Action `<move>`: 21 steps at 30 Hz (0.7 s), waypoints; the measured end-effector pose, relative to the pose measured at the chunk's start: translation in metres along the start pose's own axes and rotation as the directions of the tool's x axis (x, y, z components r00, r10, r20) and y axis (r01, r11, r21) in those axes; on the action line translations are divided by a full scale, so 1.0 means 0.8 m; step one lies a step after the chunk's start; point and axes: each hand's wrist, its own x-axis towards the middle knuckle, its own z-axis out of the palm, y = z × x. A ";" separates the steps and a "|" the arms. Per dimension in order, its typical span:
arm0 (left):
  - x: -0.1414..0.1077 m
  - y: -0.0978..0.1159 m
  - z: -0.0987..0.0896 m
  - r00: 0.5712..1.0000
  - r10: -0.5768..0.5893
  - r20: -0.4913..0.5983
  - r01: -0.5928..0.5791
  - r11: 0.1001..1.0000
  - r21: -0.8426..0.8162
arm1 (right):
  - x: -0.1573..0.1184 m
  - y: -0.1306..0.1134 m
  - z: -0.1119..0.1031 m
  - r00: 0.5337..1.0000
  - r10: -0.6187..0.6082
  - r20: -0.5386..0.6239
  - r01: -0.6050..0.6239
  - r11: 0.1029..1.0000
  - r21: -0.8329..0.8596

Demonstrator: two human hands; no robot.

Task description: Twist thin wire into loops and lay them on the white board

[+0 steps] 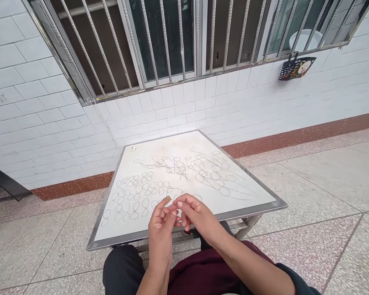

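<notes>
The wire should weigh next to nothing and bend easily under light pressure, yet it looks springy enough to keep a curve; it seems unlikely to break, though a squeezed loop could lose its roundness and loose tails could snag on one another. A fingertip hold at a crossing or on a tail would likely suit it better than a grip across a loop. Over the near edge of the desk (pixel 187 223), the left hand (pixel 161 225) and right hand (pixel 199 213) meet, thumbs and fingers pinched close together on what looks to be a thin wire, too fine and too covered to trace. A tan wrap or cover sits on one left fingertip (pixel 168 199). Beyond them, the dark, hair-thin pieces lie on the pale top, grouped by form. To the left are small double-loop shapes (pixel 145 208), like figures of eight, in loose rows, with some fuller clusters of several loops farther back. From the middle to the right spread long-tailed loops (pixel 225 196), their stems overlapping and crossing, so which end belongs to which loop is often impossible to tell. A small whitish object (pixel 133 148) rests near the far left corner.
</notes>
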 end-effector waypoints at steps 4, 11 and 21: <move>-0.003 -0.005 -0.003 1.000 -0.016 0.018 0.016 0.999 0.034 | -0.006 0.001 -0.005 0.998 0.050 0.031 -0.047 0.995 -0.088; -0.004 -0.008 -0.018 0.999 0.036 0.005 -0.036 0.990 0.138 | -0.008 0.009 -0.007 0.996 0.047 0.075 -0.029 0.974 -0.223; -0.008 -0.002 -0.043 1.000 0.003 0.005 -0.003 1.000 0.021 | -0.002 0.022 0.009 0.995 0.021 0.094 -0.013 0.996 -0.086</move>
